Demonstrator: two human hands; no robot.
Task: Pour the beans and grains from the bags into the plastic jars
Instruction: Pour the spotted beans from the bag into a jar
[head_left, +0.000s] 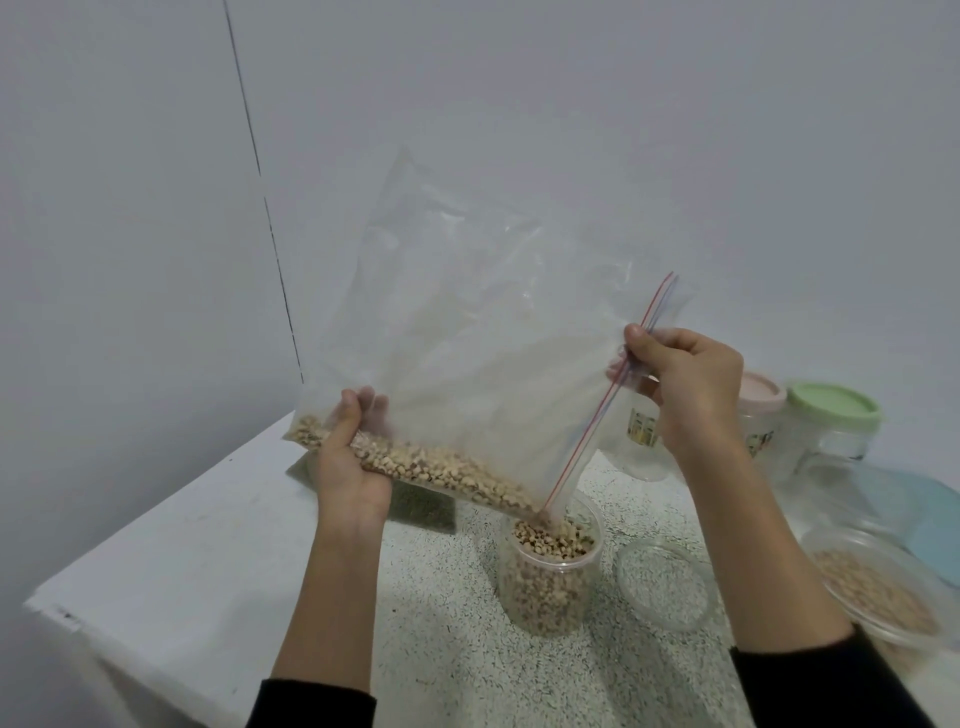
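A large clear zip bag (467, 332) hangs tilted over an open clear plastic jar (545, 582). Pale black-eyed beans (441, 470) lie along the bag's lower edge and spill from its zip corner into the jar, which is nearly full of them. My left hand (348, 462) grips the bag's lower left corner from beneath. My right hand (685, 384) pinches the red and blue zip strip at the upper right, holding the mouth up.
A clear round lid (665, 584) lies on the speckled counter (441, 649) right of the jar. Jars with a pink lid (761, 397) and a green lid (831, 405) stand at the back right. Another bean-filled jar (878, 592) and a blue lid (940, 525) sit far right.
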